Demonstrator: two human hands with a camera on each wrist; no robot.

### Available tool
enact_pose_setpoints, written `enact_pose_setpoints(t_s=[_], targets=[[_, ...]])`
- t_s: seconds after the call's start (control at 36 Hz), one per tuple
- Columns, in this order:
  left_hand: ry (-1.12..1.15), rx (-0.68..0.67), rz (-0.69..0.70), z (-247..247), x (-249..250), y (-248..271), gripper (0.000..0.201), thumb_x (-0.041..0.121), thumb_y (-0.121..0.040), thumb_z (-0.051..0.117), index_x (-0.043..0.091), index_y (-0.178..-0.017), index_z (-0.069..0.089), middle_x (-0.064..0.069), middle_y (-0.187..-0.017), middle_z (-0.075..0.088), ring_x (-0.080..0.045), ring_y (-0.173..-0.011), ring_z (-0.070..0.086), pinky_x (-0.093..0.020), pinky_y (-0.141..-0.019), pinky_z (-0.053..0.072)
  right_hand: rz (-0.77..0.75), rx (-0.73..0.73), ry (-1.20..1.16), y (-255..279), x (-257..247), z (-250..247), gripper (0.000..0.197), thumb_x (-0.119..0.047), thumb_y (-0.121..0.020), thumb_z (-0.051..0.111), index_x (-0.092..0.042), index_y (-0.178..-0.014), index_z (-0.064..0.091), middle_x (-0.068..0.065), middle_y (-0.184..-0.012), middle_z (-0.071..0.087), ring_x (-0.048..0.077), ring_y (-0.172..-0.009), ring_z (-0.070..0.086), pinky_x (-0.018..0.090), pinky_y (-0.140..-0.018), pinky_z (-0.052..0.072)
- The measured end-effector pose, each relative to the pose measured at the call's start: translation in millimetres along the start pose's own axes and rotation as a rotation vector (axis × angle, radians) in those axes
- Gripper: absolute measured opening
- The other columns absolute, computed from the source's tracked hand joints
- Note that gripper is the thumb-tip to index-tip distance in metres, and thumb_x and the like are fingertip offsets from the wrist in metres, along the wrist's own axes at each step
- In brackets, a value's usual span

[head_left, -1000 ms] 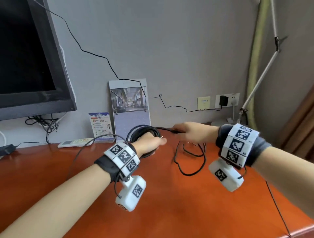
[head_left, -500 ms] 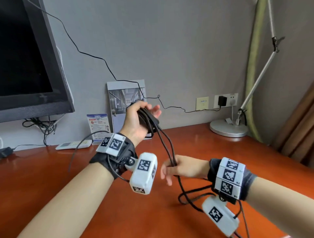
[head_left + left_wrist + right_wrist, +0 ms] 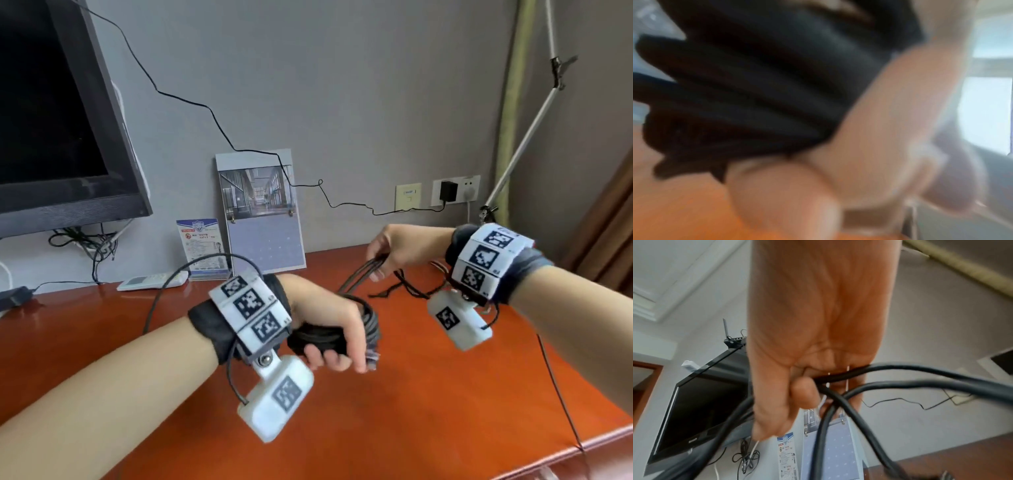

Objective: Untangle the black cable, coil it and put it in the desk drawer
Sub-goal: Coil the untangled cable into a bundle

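Blk cable (image 3: 371,322), red-brown desk (image 3: 411,394), grey wall (image 3: 359,85), blk/wht checker-tag wristbands (image 3: 251,310).

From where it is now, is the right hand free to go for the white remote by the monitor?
Probably not: the right hand grips strands of the black cable, and the left hand, holding the coil, sits between it and the remote across the desk.

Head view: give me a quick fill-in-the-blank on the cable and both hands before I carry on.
1. The coiled part of the cable sits in the grip of the ____ hand.
2. The right hand holds loose cable strands above the ____.
3. The tablet leans against the ____.
4. The charger is plugged into the ____.

Missing words: left; desk; wall; socket
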State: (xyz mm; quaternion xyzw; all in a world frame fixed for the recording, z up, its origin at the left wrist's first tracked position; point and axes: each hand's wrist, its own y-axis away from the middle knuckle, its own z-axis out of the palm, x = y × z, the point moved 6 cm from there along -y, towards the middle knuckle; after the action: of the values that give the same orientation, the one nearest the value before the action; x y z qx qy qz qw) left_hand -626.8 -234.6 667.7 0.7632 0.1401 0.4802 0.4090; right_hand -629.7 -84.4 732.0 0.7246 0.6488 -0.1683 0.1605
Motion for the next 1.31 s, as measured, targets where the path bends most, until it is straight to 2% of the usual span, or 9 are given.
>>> enact_pose_setpoints(t_s=[0.11, 0.31, 0.56, 0.72, 0.83, 0.97, 1.06, 1.17, 1.31], targets=[[-0.072, 0.417, -0.066, -34.7, -17.4, -6.8, 0.018, 0.013, -0.091, 0.053, 0.006, -0.075, 0.055, 0.001, -0.046, 0.045, -0.013, -0.033, 0.035, -0.024, -0.047, 0.031, 0.062, 0.037, 0.091, 7.3, 3.9, -5.8, 0.017, -0.022, -0.082, 0.071, -0.024, -0.067, 0.064, -0.004, -0.062, 0.058, 0.012, -0.058, 0.052, 0.026, -0.062, 0.043], [0.352, 1.026, 0.434, -101.3, -19.7, 26.1, 0.016, 0.014, -0.088, 0.06, 0.007, -0.076, 0.053, -0.002, -0.057, 0.048, -0.015, -0.039, 0.039, -0.026, -0.055, 0.035, 0.076, 0.165, -0.051, 17.8, -11.2, 19.7, 0.019, -0.022, -0.092, 0.054, -0.021, -0.073, 0.055, 0.001, -0.064, 0.055, 0.017, -0.059, 0.055, 0.025, -0.057, 0.046], [0.898, 1.241, 0.722, -111.6, -18.0, 38.0, 0.025, 0.03, -0.082, 0.068, 0.015, -0.067, 0.055, 0.001, -0.056, 0.057, -0.016, -0.061, 0.057, -0.026, -0.06, 0.044, -0.025, 0.255, -0.221, 4.7, -47.8, 76.3, 0.03, -0.022, -0.094, 0.047, -0.01, -0.121, 0.042, 0.0, -0.075, 0.054, 0.01, -0.052, 0.049, 0.02, -0.051, 0.043], [1.229, 1.128, 0.972, -113.2, -14.0, 51.1, 0.026, 0.011, -0.094, 0.047, 0.015, -0.069, 0.051, 0.005, -0.069, 0.06, -0.011, -0.063, 0.066, -0.023, -0.056, 0.044, -0.155, 0.297, -0.173, 8.5, -46.8, 87.5, 0.071, -0.025, -0.086, 0.066, -0.017, -0.145, 0.026, 0.005, -0.134, 0.044, 0.015, -0.124, 0.042, 0.022, -0.103, 0.033], [1.304, 1.178, 1.112, -116.8, -22.4, 69.3, 0.031, 0.009, -0.093, 0.044, 0.011, -0.062, 0.047, 0.003, -0.049, 0.05, -0.008, -0.041, 0.052, -0.028, -0.067, 0.047, -0.08, 0.38, -0.303, 15.9, -26.1, 68.4, 0.024, -0.011, -0.096, 0.049, -0.011, -0.118, 0.06, 0.002, -0.1, 0.059, 0.008, -0.082, 0.051, 0.015, -0.07, 0.037], [1.321, 1.258, 1.19, -123.5, -38.0, 79.5, 0.031, 0.006, -0.091, 0.042, 0.011, -0.06, 0.043, 0.001, -0.047, 0.042, -0.01, -0.038, 0.043, -0.028, -0.06, 0.044, 0.029, 0.475, -0.165, 24.5, -2.1, 43.0, 0.037, -0.042, -0.097, 0.042, -0.015, -0.081, 0.061, 0.004, -0.081, 0.054, 0.022, -0.091, 0.046, 0.031, -0.073, 0.033], [1.393, 1.271, 1.257, -127.9, -49.8, 84.2, 0.031, 0.009, -0.09, 0.043, 0.012, -0.06, 0.042, 0.002, -0.049, 0.042, -0.011, -0.038, 0.043, -0.027, -0.059, 0.044, 0.05, 0.441, -0.281, 30.4, 5.0, 36.8, 0.042, -0.049, -0.093, 0.045, -0.012, -0.095, 0.065, 0.017, -0.102, 0.06, 0.029, -0.099, 0.053, 0.037, -0.085, 0.04], [1.572, 1.333, 1.301, -136.7, -79.3, 99.4, 0.034, 0.014, -0.091, 0.041, 0.015, -0.058, 0.038, 0.002, -0.04, 0.043, -0.014, -0.038, 0.048, -0.025, -0.06, 0.041, 0.098, 0.598, -0.704, 30.8, 42.8, 23.3, 0.036, -0.046, -0.086, 0.057, -0.014, -0.07, 0.056, -0.012, -0.056, 0.054, 0.01, -0.065, 0.052, 0.029, -0.078, 0.04], [1.723, 1.554, 1.265, -137.9, -125.5, 115.6, 0.034, 0.008, -0.087, 0.044, 0.014, -0.055, 0.035, -0.001, -0.041, 0.045, -0.018, -0.038, 0.048, -0.019, -0.049, 0.041, 0.447, 0.833, -1.486, 45.1, 118.9, 31.6, 0.029, -0.024, -0.098, 0.043, -0.019, -0.07, 0.039, -0.007, -0.037, 0.035, 0.009, -0.036, 0.05, 0.036, -0.062, 0.052]])
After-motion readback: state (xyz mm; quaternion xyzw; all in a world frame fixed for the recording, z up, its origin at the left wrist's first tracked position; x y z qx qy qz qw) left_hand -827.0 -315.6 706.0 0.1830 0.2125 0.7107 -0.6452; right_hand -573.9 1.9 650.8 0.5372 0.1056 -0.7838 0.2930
